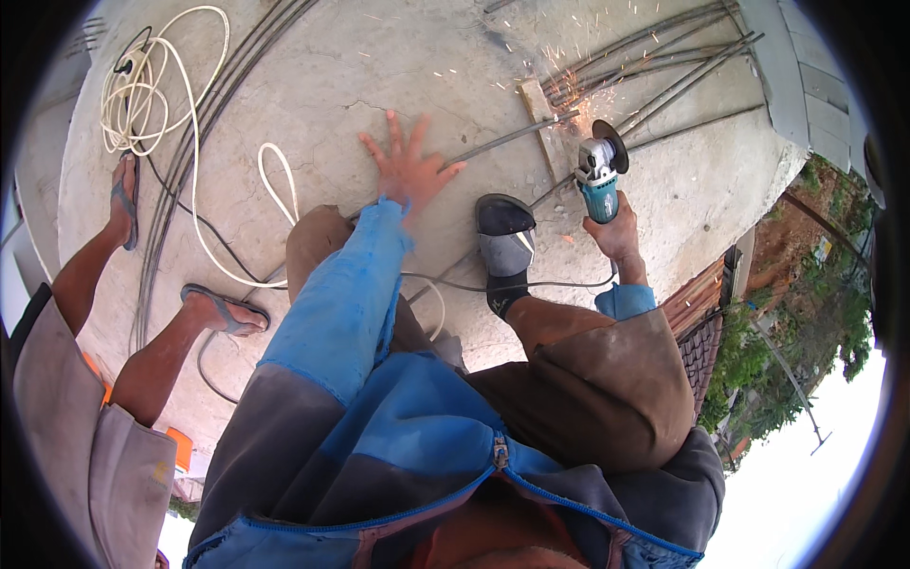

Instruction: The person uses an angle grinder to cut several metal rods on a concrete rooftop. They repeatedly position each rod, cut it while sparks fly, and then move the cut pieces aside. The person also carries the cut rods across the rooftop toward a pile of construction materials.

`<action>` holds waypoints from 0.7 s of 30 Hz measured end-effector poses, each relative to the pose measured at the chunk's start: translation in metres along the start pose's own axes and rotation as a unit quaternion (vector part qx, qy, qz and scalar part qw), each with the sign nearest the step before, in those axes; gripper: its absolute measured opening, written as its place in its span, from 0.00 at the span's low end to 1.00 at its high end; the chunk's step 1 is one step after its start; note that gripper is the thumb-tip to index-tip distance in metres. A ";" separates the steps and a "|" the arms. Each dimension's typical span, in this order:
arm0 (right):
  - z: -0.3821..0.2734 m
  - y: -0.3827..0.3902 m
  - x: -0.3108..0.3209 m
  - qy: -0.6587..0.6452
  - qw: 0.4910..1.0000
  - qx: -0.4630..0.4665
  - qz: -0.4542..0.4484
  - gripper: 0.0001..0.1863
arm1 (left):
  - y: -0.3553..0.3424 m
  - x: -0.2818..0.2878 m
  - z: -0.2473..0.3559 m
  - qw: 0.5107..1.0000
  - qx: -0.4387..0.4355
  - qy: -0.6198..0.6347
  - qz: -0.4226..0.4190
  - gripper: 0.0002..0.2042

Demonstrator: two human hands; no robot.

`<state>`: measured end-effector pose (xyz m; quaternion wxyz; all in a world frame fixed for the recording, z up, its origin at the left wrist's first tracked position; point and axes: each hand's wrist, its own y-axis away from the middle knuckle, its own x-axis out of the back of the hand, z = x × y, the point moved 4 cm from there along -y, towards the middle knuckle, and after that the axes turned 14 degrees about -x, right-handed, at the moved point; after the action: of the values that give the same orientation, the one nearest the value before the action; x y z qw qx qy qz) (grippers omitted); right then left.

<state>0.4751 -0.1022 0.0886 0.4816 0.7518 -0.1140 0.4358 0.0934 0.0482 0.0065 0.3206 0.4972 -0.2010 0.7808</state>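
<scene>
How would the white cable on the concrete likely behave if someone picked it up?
The white cable is probably floppy, since it curves in loose loops. Lifting its coiled part might tangle it, as strands cross there. A push may shift only part of it, because a slack run trails across the concrete.

The fisheye view looks steeply down from the wearer's head, upright, straight lines bending toward its dark round rim. The jacket (417, 417) looms closest at six o'clock; farther off come the left hand (410, 173) at eleven, the right hand (618, 235) at two, and concrete floor (322, 76) toward twelve.
</scene>
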 end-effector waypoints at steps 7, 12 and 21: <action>0.003 -0.004 -0.002 0.002 1.000 0.002 0.006 0.33 | 0.002 0.000 0.000 1.000 0.003 0.008 0.013 0.30; 0.003 -0.004 -0.002 0.007 1.000 0.004 0.011 0.33 | 0.002 -0.001 -0.001 1.000 0.000 0.016 0.024 0.30; 0.002 -0.002 0.000 0.003 1.000 0.006 0.006 0.31 | 0.004 -0.005 -0.002 0.999 -0.009 -0.009 0.036 0.30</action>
<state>0.4776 -0.1029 0.0874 0.4750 0.7523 -0.1147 0.4418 0.0902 0.0451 0.0008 0.2949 0.4941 -0.2283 0.7854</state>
